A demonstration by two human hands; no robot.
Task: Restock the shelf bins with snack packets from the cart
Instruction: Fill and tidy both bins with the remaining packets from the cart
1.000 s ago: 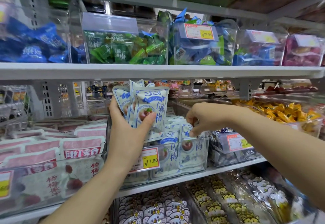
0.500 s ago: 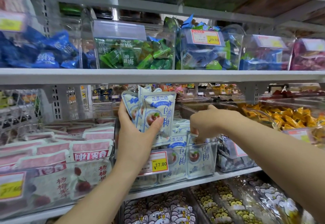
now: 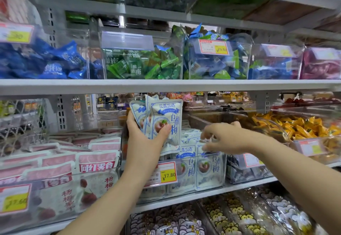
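Left grip (image 3: pixel 145 140), frame centre: clasps bundle of plum packets (image 3: pixel 166 116) above clear bin (image 3: pixel 210 185). Right grip (image 3: pixel 223 138), just right: pinches top of binned packet (image 3: pixel 208 168) at bin front.

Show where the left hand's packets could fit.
Bare room appears behind the right hand, between the stacked white-and-blue plastic packets and the loose yellow packets. The clear plastic bin tagged 17.80 is crowded at its front.

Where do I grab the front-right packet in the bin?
Pinch the packet by its top edge, from above: it stands upright behind the clear bin wall, so only that edge is free. The right hand pinches it; the left hand holds a stack.
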